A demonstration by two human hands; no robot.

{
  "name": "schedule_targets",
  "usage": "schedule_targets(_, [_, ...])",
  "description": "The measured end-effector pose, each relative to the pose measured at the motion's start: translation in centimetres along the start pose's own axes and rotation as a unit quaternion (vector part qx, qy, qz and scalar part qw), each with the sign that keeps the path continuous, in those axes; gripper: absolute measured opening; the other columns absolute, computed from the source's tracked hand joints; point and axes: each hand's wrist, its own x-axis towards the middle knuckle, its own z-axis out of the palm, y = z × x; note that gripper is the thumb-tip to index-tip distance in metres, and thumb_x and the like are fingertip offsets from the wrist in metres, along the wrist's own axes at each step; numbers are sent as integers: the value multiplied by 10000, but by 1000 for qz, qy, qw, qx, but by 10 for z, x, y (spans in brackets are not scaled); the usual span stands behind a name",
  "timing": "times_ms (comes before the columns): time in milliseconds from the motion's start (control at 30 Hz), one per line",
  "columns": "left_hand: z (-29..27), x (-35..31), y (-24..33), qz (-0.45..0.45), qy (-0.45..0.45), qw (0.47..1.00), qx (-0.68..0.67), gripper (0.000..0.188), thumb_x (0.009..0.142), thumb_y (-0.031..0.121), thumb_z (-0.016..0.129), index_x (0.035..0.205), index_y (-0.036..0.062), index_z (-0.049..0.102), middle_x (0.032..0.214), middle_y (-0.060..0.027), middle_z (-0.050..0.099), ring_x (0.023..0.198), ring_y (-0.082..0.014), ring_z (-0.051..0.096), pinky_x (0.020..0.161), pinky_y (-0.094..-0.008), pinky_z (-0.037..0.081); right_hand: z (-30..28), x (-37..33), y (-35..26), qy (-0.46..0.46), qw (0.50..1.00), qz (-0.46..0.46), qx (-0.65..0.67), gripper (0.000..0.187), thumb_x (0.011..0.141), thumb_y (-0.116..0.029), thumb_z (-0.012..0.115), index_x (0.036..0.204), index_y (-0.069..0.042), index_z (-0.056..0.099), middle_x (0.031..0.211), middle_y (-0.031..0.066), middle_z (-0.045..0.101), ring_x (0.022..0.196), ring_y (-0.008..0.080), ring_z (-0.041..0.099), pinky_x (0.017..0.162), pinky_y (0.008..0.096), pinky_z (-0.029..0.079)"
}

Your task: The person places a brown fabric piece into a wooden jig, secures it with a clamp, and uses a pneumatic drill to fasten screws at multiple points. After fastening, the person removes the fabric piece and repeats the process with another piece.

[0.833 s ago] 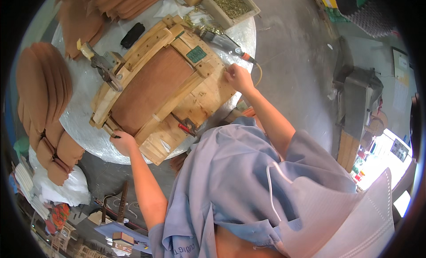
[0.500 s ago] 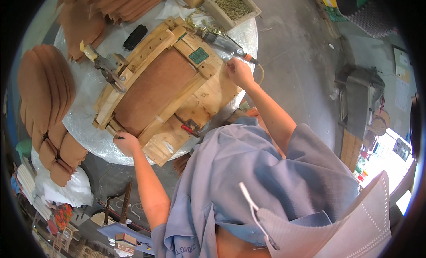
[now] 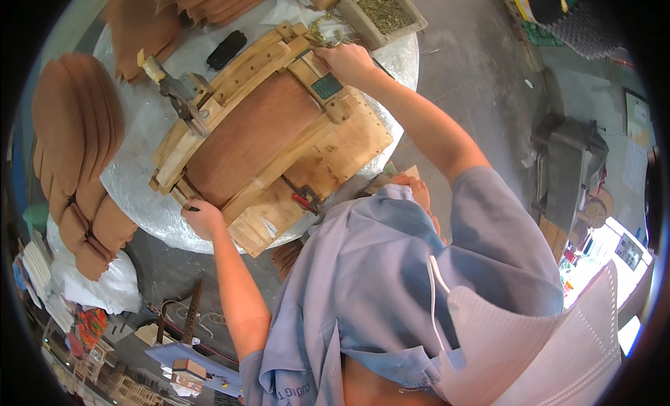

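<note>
A curved brown wood panel [image 3: 255, 141] lies in a wooden jig [image 3: 283, 151] on a round table wrapped in clear plastic. My left hand [image 3: 204, 219] closes its fingers around the jig's near-left end, beside a small dark piece. At the far-right end, my right hand [image 3: 345, 63] is closed, fingertips by the jig's corner; what lies under them is hidden. A green plate [image 3: 326, 86] sits on the end bar near it. One toggle clamp [image 3: 183, 106] stands on the jig's far-left rail, and a red-handled clamp [image 3: 304, 198] on its near board.
Stacked brown curved panels [image 3: 77, 120] stand at the left, with more panels [image 3: 143, 36] at the back. A tray of brass-coloured screws [image 3: 384, 15] is at the table's back right, loose screws beside it. A black object [image 3: 227, 50] lies behind the jig.
My right hand has moved from the jig's right side farther away and left, to its far-right corner. The power tool seen there before is now mostly hidden. My left hand stays put.
</note>
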Motion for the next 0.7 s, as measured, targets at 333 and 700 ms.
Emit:
schedule_targets(333, [-4, -4, 5, -4, -13, 1000, -14, 670, 1130, 515, 345, 1562, 18, 468, 1457, -216, 646, 1263, -432, 675, 1029, -564, 556, -11, 50, 7, -76, 994, 18, -71, 206, 992, -204, 705, 1167, -114, 766, 1066, 157, 804, 1045, 374, 788, 839, 485, 644])
schedule_targets(700, [-5, -1, 5, -18, -24, 1000, -8, 684, 1139, 534, 314, 1596, 43, 449, 1504, -213, 610, 1277, -417, 676, 1011, -549, 574, -21, -13, -54, -15, 830, 217, 513, 285, 961, -247, 802, 1035, 28, 784, 897, 102, 809, 747, 172, 780, 667, 323, 630])
